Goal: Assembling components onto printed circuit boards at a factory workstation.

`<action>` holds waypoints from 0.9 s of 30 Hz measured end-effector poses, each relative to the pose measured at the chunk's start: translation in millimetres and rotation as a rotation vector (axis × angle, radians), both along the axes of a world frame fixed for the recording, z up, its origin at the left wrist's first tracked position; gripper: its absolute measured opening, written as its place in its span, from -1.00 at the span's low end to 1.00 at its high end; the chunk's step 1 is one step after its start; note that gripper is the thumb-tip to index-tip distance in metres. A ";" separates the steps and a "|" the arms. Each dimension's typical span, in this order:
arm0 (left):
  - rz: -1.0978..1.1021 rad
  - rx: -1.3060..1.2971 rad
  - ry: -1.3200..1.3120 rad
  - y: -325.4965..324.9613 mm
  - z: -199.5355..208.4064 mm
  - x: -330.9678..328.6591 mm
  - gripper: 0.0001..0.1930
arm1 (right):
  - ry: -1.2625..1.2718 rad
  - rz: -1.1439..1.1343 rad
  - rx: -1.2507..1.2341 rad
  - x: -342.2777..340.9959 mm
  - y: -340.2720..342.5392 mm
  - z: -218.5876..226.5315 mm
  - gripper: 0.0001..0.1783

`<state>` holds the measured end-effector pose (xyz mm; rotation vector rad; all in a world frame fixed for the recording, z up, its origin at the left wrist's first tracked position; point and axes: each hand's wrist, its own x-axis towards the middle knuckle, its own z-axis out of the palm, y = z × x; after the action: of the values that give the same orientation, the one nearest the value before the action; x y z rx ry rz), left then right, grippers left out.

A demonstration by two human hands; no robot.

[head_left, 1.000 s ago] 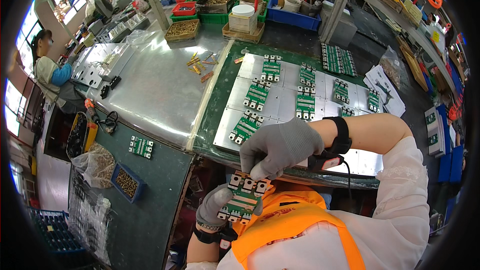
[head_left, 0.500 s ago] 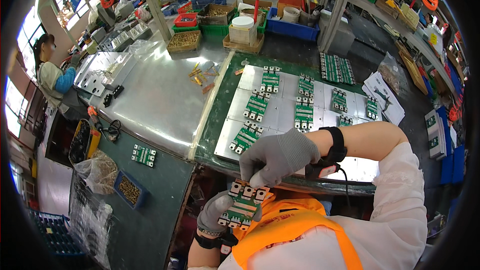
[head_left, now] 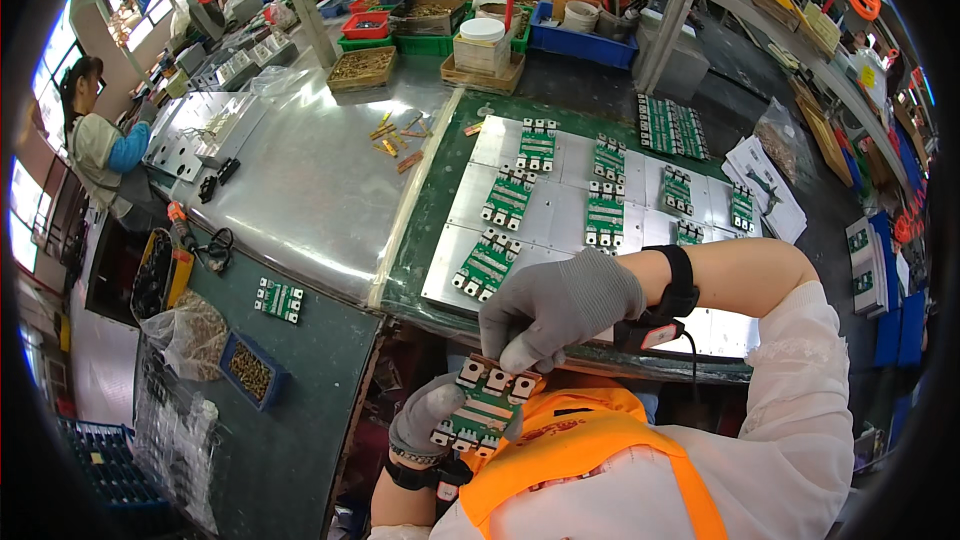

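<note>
Low in front of my body, my left hand (head_left: 428, 422), in a grey glove, grips a green circuit board (head_left: 484, 410) by its left side, thumb on top. The board has black blocks with white metal tabs along two edges. Over its far edge, my gloved right hand (head_left: 560, 308) is closed in a pinch on a copper-coloured strip (head_left: 480, 361) that lies along that edge; the fingers hide part of it. Beyond my hands, similar boards (head_left: 510, 197) rest in rows on silver metal plates (head_left: 465, 205).
Copper strips (head_left: 408, 161) lie on the metal table at left. One board (head_left: 278, 300) and a blue bin of small brass parts (head_left: 251, 371) sit on the lower left bench. At the back stand parts boxes (head_left: 362, 68) and a white tub (head_left: 482, 30). Another person (head_left: 100, 145) works far left.
The view has shifted slightly, and the scene appears a little further up and left. Both hands keep their hold at the board, which has barely moved.
</note>
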<state>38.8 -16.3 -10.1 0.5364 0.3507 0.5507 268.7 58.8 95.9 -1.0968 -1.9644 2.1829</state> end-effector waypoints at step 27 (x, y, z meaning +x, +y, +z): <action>-0.220 0.010 0.045 7.0 2.0 7.0 -0.17 | 0.079 0.037 -0.233 4.0 -2.3 1.2 -0.80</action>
<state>45.8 -9.3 -8.1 0.5899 0.3270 0.3282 272.6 56.5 97.1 -0.9848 -1.7481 2.4831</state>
